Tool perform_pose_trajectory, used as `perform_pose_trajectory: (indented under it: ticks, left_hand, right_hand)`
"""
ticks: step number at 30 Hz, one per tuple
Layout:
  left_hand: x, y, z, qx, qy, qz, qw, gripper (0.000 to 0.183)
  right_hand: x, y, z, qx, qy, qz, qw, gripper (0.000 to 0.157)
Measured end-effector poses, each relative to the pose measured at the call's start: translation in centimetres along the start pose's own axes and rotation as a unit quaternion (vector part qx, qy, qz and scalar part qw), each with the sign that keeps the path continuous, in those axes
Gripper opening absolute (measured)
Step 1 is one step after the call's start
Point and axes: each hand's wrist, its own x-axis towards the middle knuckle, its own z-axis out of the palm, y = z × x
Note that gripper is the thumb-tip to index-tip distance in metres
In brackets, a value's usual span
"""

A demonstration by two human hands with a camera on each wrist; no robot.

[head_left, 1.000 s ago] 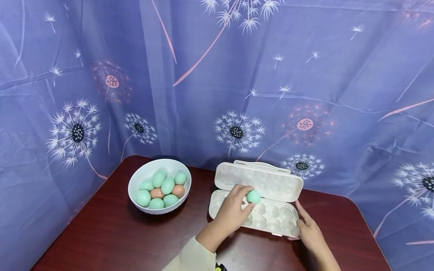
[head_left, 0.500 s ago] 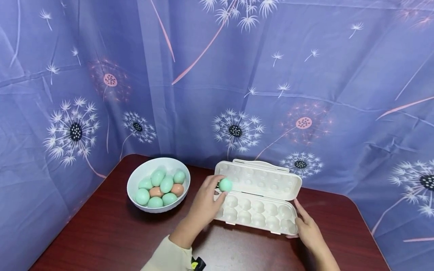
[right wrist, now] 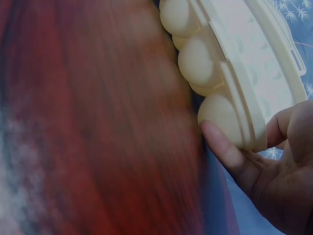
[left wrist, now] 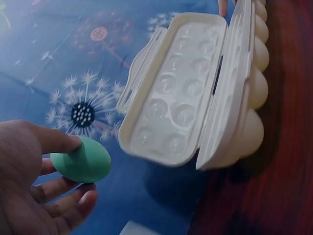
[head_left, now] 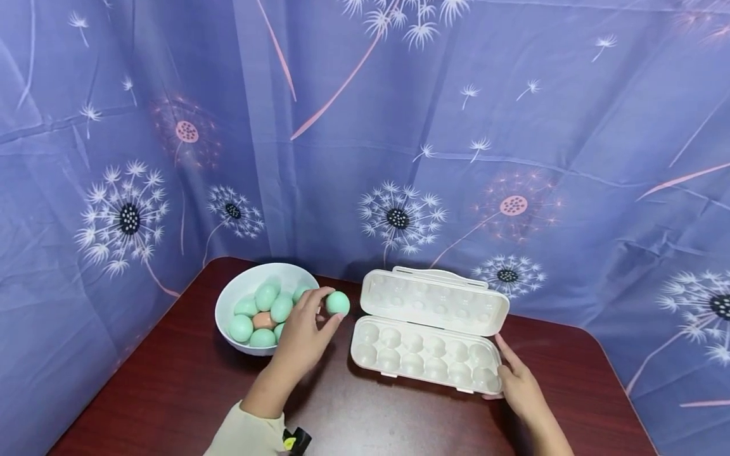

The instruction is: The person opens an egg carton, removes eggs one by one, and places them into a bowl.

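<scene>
In the head view my left hand pinches a green egg just right of a white bowl, overlapping the bowl's right rim. Thumb above and fingers below hold that egg in the left wrist view. At the bowl's middle, one brown egg lies among several green eggs; my left hand hides some of them. A white plastic egg carton stands open to the right, its lid tilted back. My right hand grips the carton's right end, with the thumb on an end cup.
Both containers stand on a dark red wooden table, towards its back edge. Behind and to the left hangs a blue curtain with dandelion prints. A strap with a black and yellow piece sits at the left wrist.
My left hand has carried the green egg leftward from over the carton, past its left end, to the bowl's right side. My right hand has kept its hold on the carton.
</scene>
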Motion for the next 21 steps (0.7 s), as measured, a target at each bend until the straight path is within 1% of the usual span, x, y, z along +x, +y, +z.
perform_pose_trajectory:
  ticks: [3, 8, 14, 17, 21]
  left_hand:
    - [-0.2, -0.5, -1.0, 0.006, 0.005, -0.011, 0.9999, 0.046]
    - [-0.4, -1.9, -2.7, 0.025, 0.028, -0.021, 0.9991, 0.047]
    - [-0.2, -3.4, -4.8, 0.025, 0.025, -0.034, 0.9988, 0.048]
    - [-0.2, -3.9, -5.8, 0.051, 0.039, -0.033, 0.9974, 0.047]
    - [-0.3, -4.8, -6.9, 0.092, 0.052, -0.047, 0.9934, 0.045]
  right_hand:
    - [-0.1, 0.0, -0.1, 0.003, -0.002, 0.0, 1.0, 0.066]
    - [-0.1, 0.0, 0.0, 0.008, -0.007, -0.003, 1.0, 0.067]
    - [-0.2, -0.1, 0.0, 0.007, -0.006, 0.0, 1.0, 0.067]
    - [-0.1, -0.1, 0.0, 0.01, -0.009, 0.001, 1.0, 0.067]
    - [-0.1, -0.2, 0.1, 0.013, -0.01, 0.003, 1.0, 0.068]
